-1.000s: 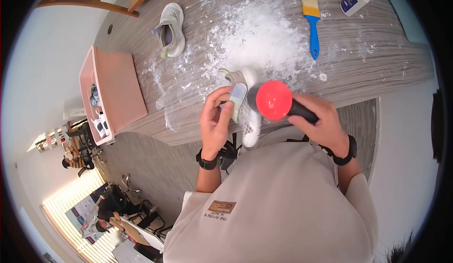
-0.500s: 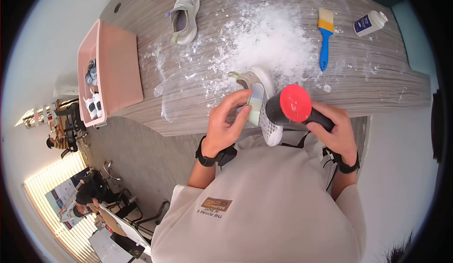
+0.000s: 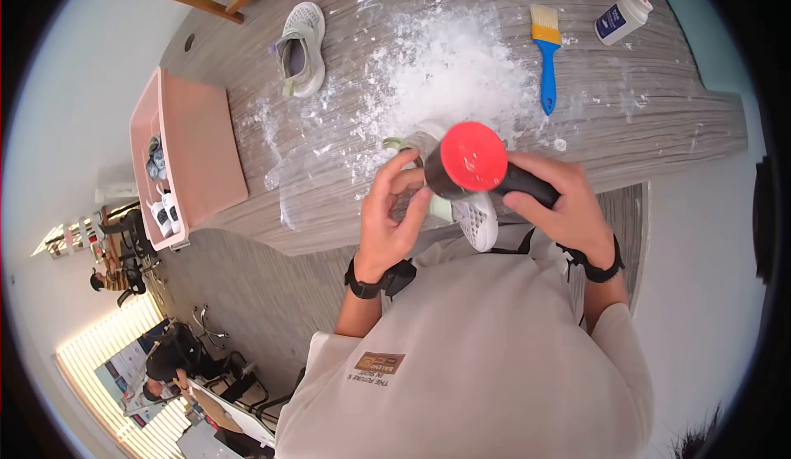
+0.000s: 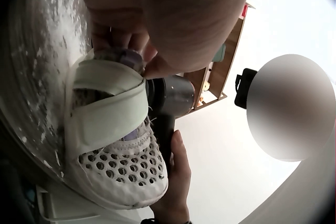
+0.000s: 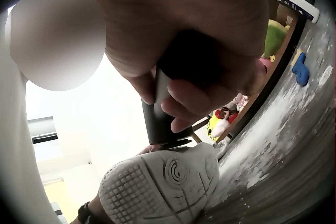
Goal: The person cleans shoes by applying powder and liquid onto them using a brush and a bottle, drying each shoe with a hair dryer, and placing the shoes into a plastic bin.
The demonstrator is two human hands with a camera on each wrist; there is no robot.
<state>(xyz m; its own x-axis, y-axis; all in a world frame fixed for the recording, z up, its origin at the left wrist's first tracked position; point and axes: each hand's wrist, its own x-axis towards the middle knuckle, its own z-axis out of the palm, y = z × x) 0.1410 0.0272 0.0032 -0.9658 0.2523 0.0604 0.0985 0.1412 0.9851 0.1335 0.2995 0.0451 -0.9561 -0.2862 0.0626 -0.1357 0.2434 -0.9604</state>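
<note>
A pale grey-white shoe (image 3: 478, 227) with a perforated toe stands over the table's front edge. My left hand (image 3: 389, 216) pinches it near its opening. In the left wrist view, its pale green strap (image 4: 113, 121) crosses above the holed toe, with fingers at the tongue (image 4: 128, 58). My right hand (image 3: 564, 199) grips the handle of a black hair dryer (image 3: 474, 158) with a round red back. Its barrel covers the shoe's middle in the head view. In the right wrist view, the dryer's nozzle end sits right beside the shoe, whose patterned white sole (image 5: 152, 187) faces the camera.
White powder (image 3: 449, 72) is spread over the table. A matching shoe (image 3: 303, 51) rests at the far left. A blue-handled brush (image 3: 548, 59) and a white bottle (image 3: 622, 20) lie at the right. A pink bin (image 3: 202, 150) with shoes stands at the left edge.
The hair dryer has moved from the shoe's right side across its middle, closer to my left hand. The shoe's toe has swung to the right. The head view has shifted slightly.
</note>
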